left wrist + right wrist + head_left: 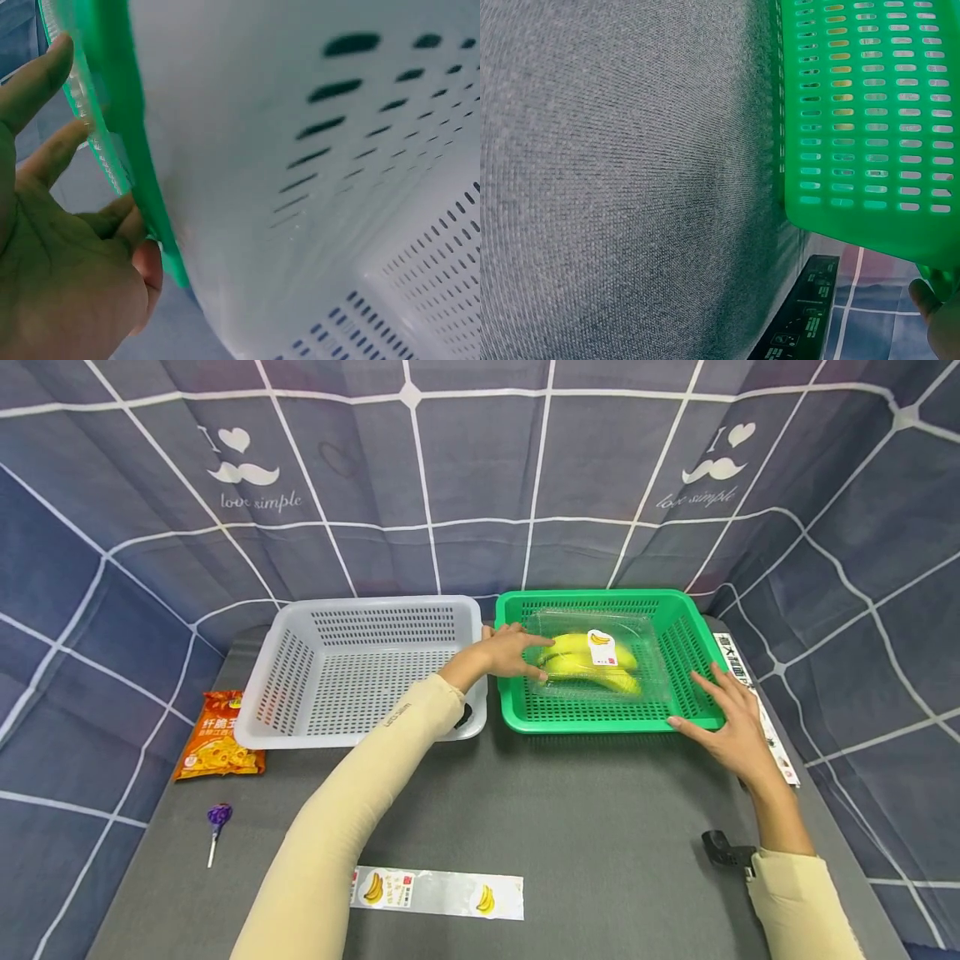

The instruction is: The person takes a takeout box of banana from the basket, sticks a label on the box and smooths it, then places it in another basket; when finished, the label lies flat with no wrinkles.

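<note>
A clear plastic box (652, 647) of yellow bananas (592, 672), with a white banana label (602, 647), lies inside a green slotted basket (600, 727). My left hand (510, 653) reaches over the basket's left rim, thumb and index finger extended at the box's left end. In the left wrist view, several of its fingers (56, 154) lie along the green rim and the clear edge. My right hand (731, 727) is at the basket's front right corner, fingers spread along the rim. Only a little of it shows at the right wrist view's lower right corner.
Left of the green basket stands a white slotted basket (360, 739). An orange snack bag (221, 735) and a purple lollipop (219, 814) lie further left. A banana-printed strip (442, 892) is in front. A long printed box (776, 739) lies at the right, beyond my right hand.
</note>
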`<act>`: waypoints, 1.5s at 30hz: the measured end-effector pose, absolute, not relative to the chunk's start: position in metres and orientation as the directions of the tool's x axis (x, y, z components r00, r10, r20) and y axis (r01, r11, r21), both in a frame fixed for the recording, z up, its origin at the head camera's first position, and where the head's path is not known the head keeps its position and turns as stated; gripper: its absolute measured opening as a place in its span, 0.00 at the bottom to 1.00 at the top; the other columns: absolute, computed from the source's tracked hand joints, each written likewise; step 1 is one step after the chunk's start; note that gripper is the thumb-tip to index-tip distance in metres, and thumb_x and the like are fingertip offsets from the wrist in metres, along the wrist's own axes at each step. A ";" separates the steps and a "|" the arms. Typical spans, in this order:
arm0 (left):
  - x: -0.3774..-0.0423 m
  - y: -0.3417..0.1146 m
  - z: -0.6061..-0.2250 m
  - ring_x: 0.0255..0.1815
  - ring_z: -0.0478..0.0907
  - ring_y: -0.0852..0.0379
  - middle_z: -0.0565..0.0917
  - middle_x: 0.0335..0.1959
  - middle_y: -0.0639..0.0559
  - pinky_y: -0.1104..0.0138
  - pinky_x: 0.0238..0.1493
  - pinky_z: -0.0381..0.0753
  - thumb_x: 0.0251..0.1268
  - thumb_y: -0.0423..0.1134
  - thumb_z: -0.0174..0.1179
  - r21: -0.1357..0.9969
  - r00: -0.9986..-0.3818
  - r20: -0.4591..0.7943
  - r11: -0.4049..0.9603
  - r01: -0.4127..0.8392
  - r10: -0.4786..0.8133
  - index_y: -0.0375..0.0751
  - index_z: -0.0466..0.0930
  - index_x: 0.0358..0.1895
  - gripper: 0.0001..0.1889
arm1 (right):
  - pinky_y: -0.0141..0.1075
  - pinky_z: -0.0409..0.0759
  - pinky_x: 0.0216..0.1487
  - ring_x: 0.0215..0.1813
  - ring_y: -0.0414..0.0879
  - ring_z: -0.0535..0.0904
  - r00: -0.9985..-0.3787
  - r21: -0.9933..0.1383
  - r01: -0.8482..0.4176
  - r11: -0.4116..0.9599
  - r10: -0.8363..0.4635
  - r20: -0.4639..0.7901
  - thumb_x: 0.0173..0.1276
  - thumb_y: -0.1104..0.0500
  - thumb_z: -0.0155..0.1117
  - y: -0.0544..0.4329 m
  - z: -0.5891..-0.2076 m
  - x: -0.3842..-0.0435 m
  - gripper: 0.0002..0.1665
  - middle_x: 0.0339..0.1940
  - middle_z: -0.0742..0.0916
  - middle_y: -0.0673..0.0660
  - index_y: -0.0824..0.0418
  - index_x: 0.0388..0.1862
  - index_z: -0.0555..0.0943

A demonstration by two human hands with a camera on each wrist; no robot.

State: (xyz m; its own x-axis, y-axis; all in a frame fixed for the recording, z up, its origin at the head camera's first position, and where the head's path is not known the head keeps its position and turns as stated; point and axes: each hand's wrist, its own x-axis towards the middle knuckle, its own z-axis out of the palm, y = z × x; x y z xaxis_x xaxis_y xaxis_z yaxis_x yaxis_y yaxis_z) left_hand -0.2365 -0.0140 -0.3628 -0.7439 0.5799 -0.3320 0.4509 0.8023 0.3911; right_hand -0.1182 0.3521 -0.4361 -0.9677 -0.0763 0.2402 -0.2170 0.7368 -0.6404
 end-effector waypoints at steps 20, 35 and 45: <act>-0.238 -0.021 -0.363 0.74 0.51 0.41 0.60 0.76 0.49 0.56 0.48 0.50 0.66 0.59 0.61 0.359 -0.731 -0.345 0.802 0.477 0.589 0.62 0.66 0.74 0.34 | 0.71 0.39 0.66 0.79 0.59 0.39 -0.968 -0.647 -0.220 0.730 -0.080 0.238 0.57 0.51 0.78 0.348 -0.434 -0.119 0.50 0.81 0.55 0.56 0.57 0.76 0.66; -0.185 -0.060 -0.310 0.64 0.68 0.53 0.75 0.63 0.48 0.53 0.56 0.60 0.70 0.54 0.60 0.415 -0.714 0.077 0.629 0.657 0.696 0.48 0.66 0.73 0.32 | 0.71 0.39 0.66 0.79 0.60 0.40 -0.964 -0.642 -0.238 0.729 -0.095 0.249 0.57 0.51 0.78 0.348 -0.435 -0.118 0.49 0.81 0.56 0.57 0.57 0.75 0.67; -0.116 -0.091 -0.317 0.62 0.72 0.56 0.77 0.59 0.49 0.53 0.57 0.64 0.69 0.48 0.63 0.426 -0.658 0.407 0.506 0.750 0.634 0.41 0.74 0.67 0.27 | 0.69 0.40 0.68 0.79 0.62 0.44 -0.941 -0.546 -0.296 0.784 -0.140 0.308 0.58 0.47 0.76 0.354 -0.437 -0.117 0.46 0.80 0.58 0.61 0.60 0.73 0.69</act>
State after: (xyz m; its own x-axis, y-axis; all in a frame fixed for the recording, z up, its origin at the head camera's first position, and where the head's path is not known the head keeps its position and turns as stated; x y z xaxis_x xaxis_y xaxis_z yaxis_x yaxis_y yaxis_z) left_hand -0.1165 -0.0907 -0.3167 -0.6578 0.6335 0.4073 0.7505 0.5055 0.4257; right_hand -0.1172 0.3537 -0.4374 -0.9410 -0.1403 0.3078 -0.2956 0.7836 -0.5465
